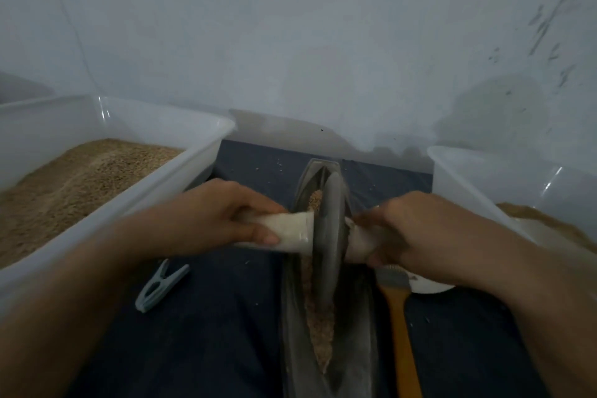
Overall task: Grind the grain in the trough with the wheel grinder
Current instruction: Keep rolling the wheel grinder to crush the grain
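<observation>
We face a pale, scuffed wall (pixel 323 26) under dim light, with a dark cloth (pixel 210 333) covering the floor.

Two hands are showing, a left hand (pixel 223 213) and a right hand (pixel 420 229), along with one wheel grinder (pixel 329 236) and one trough (pixel 290 317). Two plastic tubs are sitting at the sides, a left tub (pixel 181 126) and a right tub (pixel 484 178). One clothes peg (pixel 160 284) and one brush (pixel 399 317) are lying nearby.

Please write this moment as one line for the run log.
step: grinding | left hand: grips left handle | right hand: grips right handle | wheel: upright in trough | grain: in trough
</observation>
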Demonstrator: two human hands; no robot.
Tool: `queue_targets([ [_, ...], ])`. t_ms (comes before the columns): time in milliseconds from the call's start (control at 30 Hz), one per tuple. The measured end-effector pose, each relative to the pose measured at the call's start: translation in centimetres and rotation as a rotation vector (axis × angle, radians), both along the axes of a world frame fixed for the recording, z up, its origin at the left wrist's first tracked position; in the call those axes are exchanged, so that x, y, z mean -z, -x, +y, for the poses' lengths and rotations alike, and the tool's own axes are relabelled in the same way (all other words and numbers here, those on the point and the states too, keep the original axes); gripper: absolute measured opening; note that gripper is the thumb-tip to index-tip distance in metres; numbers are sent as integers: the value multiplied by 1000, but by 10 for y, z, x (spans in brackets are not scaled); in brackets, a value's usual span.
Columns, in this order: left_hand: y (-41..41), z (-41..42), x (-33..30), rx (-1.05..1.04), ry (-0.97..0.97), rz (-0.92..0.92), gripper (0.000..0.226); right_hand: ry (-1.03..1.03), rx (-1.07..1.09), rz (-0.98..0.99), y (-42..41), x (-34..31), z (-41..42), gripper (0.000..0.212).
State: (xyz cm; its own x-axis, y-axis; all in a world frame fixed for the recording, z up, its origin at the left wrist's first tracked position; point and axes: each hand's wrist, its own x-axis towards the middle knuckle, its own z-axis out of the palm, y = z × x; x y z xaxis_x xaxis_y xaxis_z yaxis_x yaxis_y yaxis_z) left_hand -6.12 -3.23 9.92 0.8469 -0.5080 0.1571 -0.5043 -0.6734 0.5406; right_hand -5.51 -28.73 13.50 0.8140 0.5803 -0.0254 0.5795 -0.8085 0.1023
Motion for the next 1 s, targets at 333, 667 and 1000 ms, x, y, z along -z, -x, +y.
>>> queue_targets([
  [333, -4, -11, 3, -178, -101, -102, 28, -52, 129, 53, -11, 7, 1, 53],
  [667, -18, -19, 20, -288, -135, -429, 43, -99, 95, -195, -30, 28, 2, 48],
  [1000, 14, 5, -16, 134, 3, 221, 37, -20, -34, 177, 25, -18, -4, 31],
])
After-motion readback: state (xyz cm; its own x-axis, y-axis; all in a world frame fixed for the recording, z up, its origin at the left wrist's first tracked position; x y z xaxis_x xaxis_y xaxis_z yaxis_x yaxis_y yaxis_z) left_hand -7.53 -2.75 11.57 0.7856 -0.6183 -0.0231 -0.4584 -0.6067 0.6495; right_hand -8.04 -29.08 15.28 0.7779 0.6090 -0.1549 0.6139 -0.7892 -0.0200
